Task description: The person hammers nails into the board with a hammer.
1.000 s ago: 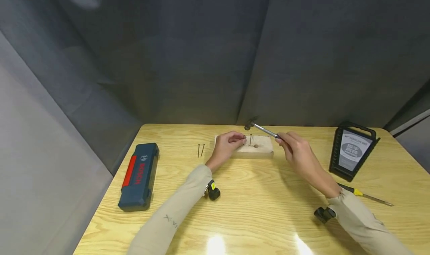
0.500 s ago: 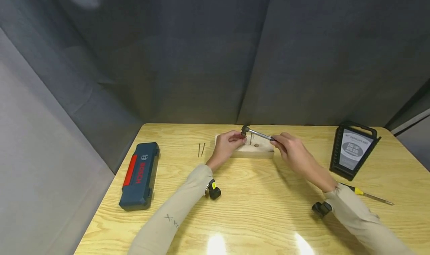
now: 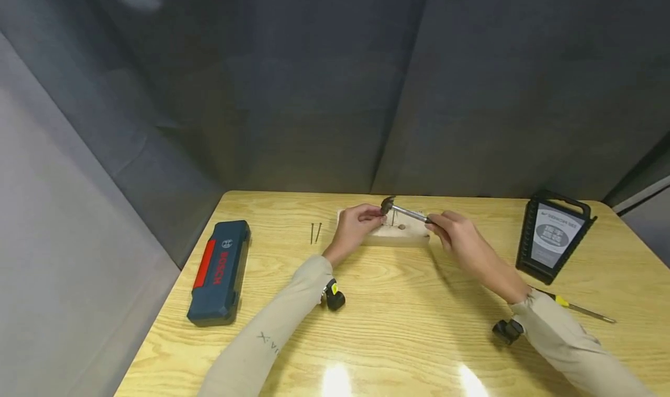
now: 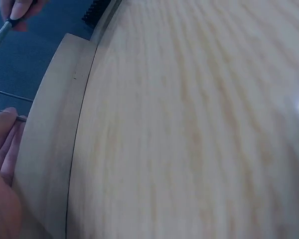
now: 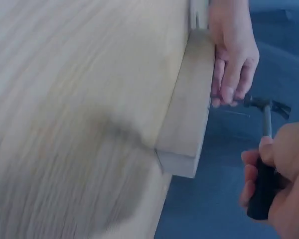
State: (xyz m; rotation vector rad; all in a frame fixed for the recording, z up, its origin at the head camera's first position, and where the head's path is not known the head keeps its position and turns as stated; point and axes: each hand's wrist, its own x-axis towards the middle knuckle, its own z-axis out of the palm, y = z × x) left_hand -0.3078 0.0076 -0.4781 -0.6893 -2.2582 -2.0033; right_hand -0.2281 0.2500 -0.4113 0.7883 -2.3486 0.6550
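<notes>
At a pale wooden block point(image 3: 396, 241), my left hand point(image 3: 353, 229) pinches a nail point(image 4: 21, 119) between thumb and fingers, its point end toward the block. My right hand point(image 3: 463, 243) grips a small claw hammer point(image 3: 410, 213) by its black handle point(image 5: 261, 191). In the right wrist view the hammer head point(image 5: 261, 103) is right beside the left fingertips, where the pinched nail's head is. A second nail point(image 4: 12, 94) stands upright in the block, just right of the left fingers in the head view. A dark knot point(image 3: 401, 226) marks the block's top.
Two loose nails point(image 3: 316, 233) lie left of the block. A blue and red Bosch case point(image 3: 218, 273) lies at the table's left. On the right are a black tool holder point(image 3: 553, 236) and a yellow and black screwdriver point(image 3: 576, 308). A dark curtain point(image 3: 314, 89) hangs behind the table.
The right hand has swung the hammer down from above the block to the left fingertips, then slightly back to the right. The left hand has stayed in place.
</notes>
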